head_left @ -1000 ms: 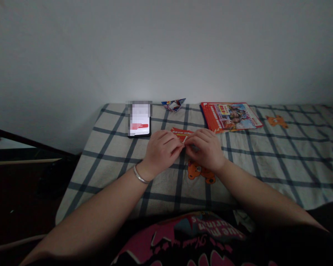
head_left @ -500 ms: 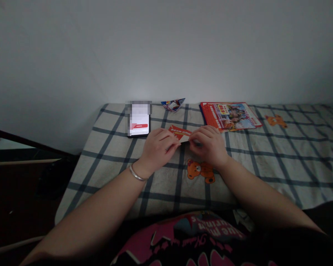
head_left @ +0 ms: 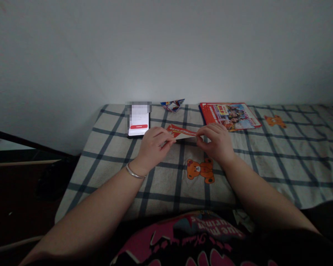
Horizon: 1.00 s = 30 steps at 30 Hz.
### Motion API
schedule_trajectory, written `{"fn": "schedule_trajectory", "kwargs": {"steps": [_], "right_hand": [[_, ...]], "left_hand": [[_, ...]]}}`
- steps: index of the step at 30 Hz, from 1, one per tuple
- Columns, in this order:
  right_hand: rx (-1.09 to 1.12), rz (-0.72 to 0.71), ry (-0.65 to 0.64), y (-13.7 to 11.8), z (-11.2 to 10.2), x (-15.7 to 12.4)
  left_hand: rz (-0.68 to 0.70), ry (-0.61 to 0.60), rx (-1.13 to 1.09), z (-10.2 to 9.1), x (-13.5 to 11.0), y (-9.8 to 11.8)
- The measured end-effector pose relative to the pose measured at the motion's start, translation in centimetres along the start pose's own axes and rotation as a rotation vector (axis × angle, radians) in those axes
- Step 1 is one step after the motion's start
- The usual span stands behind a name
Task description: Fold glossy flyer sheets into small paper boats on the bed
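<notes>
A folded red and white paper (head_left: 183, 132) lies stretched between my two hands over the checked cloth (head_left: 266, 162). My left hand (head_left: 153, 147), a silver bangle on its wrist, pinches the paper's left end with closed fingers. My right hand (head_left: 217, 142) pinches its right end. Both hands rest low on the cloth, a little beyond an orange bear print (head_left: 201, 170).
A lit phone (head_left: 139, 123) lies flat just beyond my left hand. A small folded paper boat (head_left: 172, 105) sits by the wall. A stack of red printed leaflets (head_left: 229, 115) lies beyond my right hand. The cloth's left edge drops to a dark floor.
My hands have drawn apart, left and right, and the folded paper has been pulled out longer between them. Both hands also moved slightly away from me.
</notes>
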State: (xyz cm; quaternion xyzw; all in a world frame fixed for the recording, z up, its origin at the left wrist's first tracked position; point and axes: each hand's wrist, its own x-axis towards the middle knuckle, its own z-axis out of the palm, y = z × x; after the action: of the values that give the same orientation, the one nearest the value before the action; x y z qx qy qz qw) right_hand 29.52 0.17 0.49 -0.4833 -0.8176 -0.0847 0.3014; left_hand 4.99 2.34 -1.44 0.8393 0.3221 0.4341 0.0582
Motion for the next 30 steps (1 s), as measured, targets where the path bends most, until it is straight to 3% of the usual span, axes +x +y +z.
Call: {"fn": "schedule_trajectory", "kwargs": {"steps": [8,15,18,22,30], "right_hand": [[-0.007,0.054,-0.02,0.7,-0.3,0.0],[0.066,0.103,0.09,1.2,-0.2,-0.3],[0.114,0.016,0.173,0.9,-0.1,-0.3],[0.151,-0.157,0.164,0.2,0.2,-0.1],[0.069,-0.209,0.117,-1.8,0.7,-0.2]], "left_hand": [[-0.043,-0.032,-0.032,-0.1,-0.1,0.0],[-0.035,0.042,-0.07,-0.4,-0.1,-0.2],[-0.006,0.04,-0.061,-0.4,-0.1,0.0],[0.03,0.01,-0.036,-0.2,-0.1,0.2],[0.124,-0.004,0.098,-0.2,0.2,1.0]]}}
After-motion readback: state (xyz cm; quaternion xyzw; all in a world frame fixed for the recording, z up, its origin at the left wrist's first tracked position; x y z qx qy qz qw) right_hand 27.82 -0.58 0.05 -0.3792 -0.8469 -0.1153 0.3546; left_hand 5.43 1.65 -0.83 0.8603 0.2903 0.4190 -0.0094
